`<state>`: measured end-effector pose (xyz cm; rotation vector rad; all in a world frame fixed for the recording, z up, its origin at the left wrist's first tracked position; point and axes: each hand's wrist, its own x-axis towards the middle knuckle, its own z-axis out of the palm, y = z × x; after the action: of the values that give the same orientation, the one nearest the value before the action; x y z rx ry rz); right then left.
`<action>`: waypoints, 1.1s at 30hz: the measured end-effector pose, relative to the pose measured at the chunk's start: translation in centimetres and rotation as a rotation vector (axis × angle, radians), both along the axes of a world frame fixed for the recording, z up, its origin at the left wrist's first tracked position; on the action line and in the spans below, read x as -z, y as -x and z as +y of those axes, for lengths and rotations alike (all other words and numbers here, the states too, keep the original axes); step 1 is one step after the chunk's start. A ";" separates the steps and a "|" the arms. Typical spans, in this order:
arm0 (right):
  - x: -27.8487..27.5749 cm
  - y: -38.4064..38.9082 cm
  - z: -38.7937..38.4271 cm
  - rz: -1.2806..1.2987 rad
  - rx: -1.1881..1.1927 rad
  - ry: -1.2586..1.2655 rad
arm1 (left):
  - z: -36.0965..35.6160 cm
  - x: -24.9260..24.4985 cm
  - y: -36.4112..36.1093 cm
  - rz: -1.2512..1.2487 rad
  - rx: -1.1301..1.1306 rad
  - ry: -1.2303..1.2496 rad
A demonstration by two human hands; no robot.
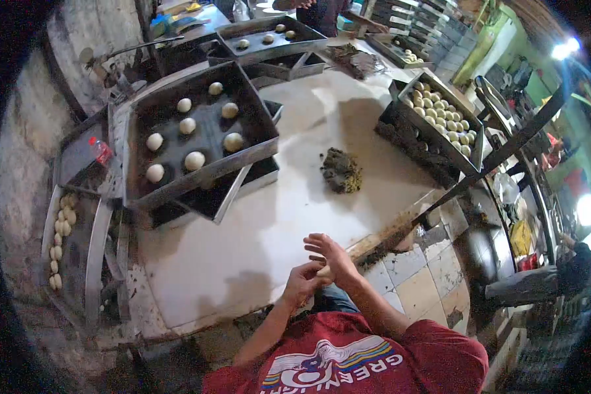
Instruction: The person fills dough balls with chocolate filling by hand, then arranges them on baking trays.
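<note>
Over the front edge of the table, my left hand [302, 282] is closed, fingers curled round a small pale piece of dough [324, 270]. Against that dough rests the base of my right hand [335, 258], its fingers stretched out and apart. Most of the dough is hidden by the hands. Beyond them, a crumbly greenish-brown mound of filling [342, 171] lies on the pale tabletop [295, 203]. To the left, a dark metal tray [207, 167] holds several spaced round dough balls [188, 125].
At the right, a deep tray [433, 148] is packed with dough balls. Another tray [269, 52] stands at the back, near a person's hand [374, 27]. Far left, a lower tray [79, 256] holds a row of dough pieces, below a red-labelled bottle [100, 150].
</note>
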<state>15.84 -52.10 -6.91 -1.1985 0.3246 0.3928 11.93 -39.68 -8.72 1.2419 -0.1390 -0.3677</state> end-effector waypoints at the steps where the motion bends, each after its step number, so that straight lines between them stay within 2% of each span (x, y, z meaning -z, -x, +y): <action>1: 0.7 -0.9 -1.2 -0.001 -0.116 -0.012 | -0.4 1.0 -0.9 0.166 0.114 0.145; 2: 1.6 -1.8 -2.6 0.002 -0.237 -0.024 | -1.1 1.8 -1.5 0.336 0.222 0.293; 3: 2.1 -2.5 -3.3 -0.221 -0.375 0.141 | -2.0 1.8 -2.3 0.285 0.203 0.229; 4: 2.4 -3.4 -4.3 -0.210 -0.388 0.130 | -2.8 2.8 -2.9 0.298 0.187 0.225; 6: 1.9 -6.6 -6.6 -0.392 -0.623 0.414 | -4.1 5.7 -4.7 0.370 0.276 0.187; 7: 2.6 -8.9 -7.9 -0.648 -0.543 0.549 | -5.1 6.5 -5.3 0.298 0.316 0.447; 8: 3.8 -11.7 -9.6 -0.726 -0.396 0.626 | -6.2 7.2 -5.9 0.246 0.385 0.720; 9: 3.2 -14.9 -11.7 -0.780 -0.236 0.727 | -7.6 6.6 -5.7 0.303 0.080 0.663; 10: 4.6 -18.6 -13.9 -0.898 -0.066 0.766 | -8.3 5.3 -6.0 0.345 -0.051 0.673; 11: 3.6 -21.5 -15.8 -0.862 -0.090 0.778 | -8.9 4.1 -6.4 0.379 -0.182 0.677; 12: 2.7 -24.1 -17.1 -0.830 -0.118 0.792 | -9.0 4.6 -6.8 0.383 -0.204 0.667; 13: 3.3 -26.4 -18.1 -0.824 -0.134 0.774 | -9.2 5.9 -7.0 0.358 -0.344 0.635; 14: 4.7 -28.6 -18.6 -0.939 -0.286 0.781 | -9.5 6.5 -7.2 0.331 -0.479 0.601; 15: 6.6 -30.3 -19.2 -1.056 -0.436 0.782 | -10.3 3.6 -7.7 0.238 -0.515 0.431; 16: 8.6 -31.4 -19.7 -1.053 -0.442 0.765 | -10.8 2.8 -7.8 0.242 -0.528 0.420; 17: 11.4 -32.2 -20.2 -0.697 -0.483 0.312 | -11.0 2.3 -7.7 0.274 -0.608 0.411; 19: 13.2 -32.0 -20.0 -0.376 -0.493 -0.133 | -11.2 1.8 -7.8 0.307 -0.695 0.392; 20: 13.7 -32.4 -20.7 -0.371 -0.496 -0.142 | -11.4 1.6 -8.0 0.336 -0.724 0.529; 21: 6.9 -31.6 -20.3 -0.368 -0.670 0.270 | -11.4 1.4 -8.3 0.361 -0.747 0.668; 22: 2.9 -31.3 -20.3 -0.357 -0.826 0.692 | -11.4 1.3 -8.6 0.383 -0.764 0.811; 23: 3.4 -31.5 -20.5 -0.360 -0.823 0.691 | -11.0 1.5 -8.9 0.364 -0.692 0.800; 24: 4.7 -31.7 -20.6 -0.422 -0.838 0.817 | -11.4 1.2 -9.5 0.362 -0.689 0.800; 25: 6.1 -31.8 -20.7 -0.484 -0.852 0.946 | -11.8 0.7 -10.3 0.323 -0.632 0.599; 26: 7.3 -32.0 -21.1 -0.486 -0.851 0.952 | -12.2 0.5 -10.8 0.281 -0.572 0.401; 27: 8.7 -32.1 -21.8 -0.920 -0.855 1.146 | -12.1 2.0 -11.1 0.286 -0.548 0.375; 29: 11.3 -32.0 -22.7 -1.371 -0.830 1.319 | -13.2 1.2 -12.4 0.294 -0.559 0.379; 30: 12.4 -31.7 -23.0 -1.119 -0.623 0.882 | -13.6 0.9 -12.8 0.305 -0.571 0.380; 32: 12.2 -31.5 -23.3 -0.863 -0.427 0.470 | -13.9 2.0 -13.3 0.286 -0.582 0.427; 33: 11.5 -31.2 -23.5 -0.750 -0.395 0.561 | -14.1 2.7 -13.8 0.305 -0.571 0.456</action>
<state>47.04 -75.58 -18.41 -1.8702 -0.4941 0.1636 25.75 -53.83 -11.43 0.7177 0.3727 -0.0172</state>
